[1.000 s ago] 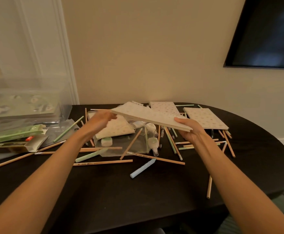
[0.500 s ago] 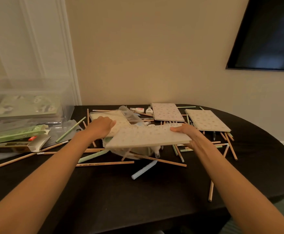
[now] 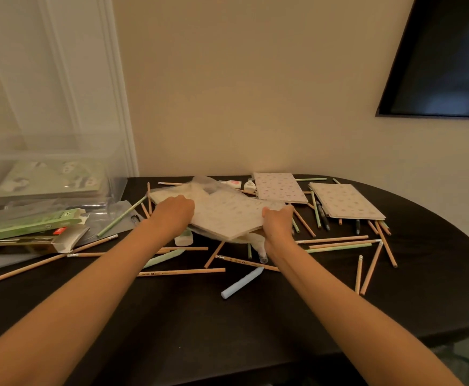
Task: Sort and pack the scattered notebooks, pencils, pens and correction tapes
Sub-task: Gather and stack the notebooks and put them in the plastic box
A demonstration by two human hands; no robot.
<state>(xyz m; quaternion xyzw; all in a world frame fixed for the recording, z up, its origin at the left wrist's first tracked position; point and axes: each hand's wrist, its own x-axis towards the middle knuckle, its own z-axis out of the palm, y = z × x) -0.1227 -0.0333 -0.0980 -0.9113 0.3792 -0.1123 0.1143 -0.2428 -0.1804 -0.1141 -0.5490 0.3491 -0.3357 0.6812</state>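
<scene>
Notebook (image 3: 227, 217) with the dotted cover lies low at the centre of the frame; the left hand (image 3: 176, 211) curls its fingers on its left edge, and the right hand (image 3: 279, 218) grips its right corner; beneath it is a clear plastic bag (image 3: 204, 183); around it, pencils (image 3: 183, 271) and a correction tape (image 3: 183, 237) are scattered on the dark table (image 3: 227, 330); two more notebooks (image 3: 277, 188) lie at the upper right. I think the slippery bag may let it slide, or a sideways sweep may roll pencils off the table; one second ago it was tilted in the air, and now it is lowered on the heap.
</scene>
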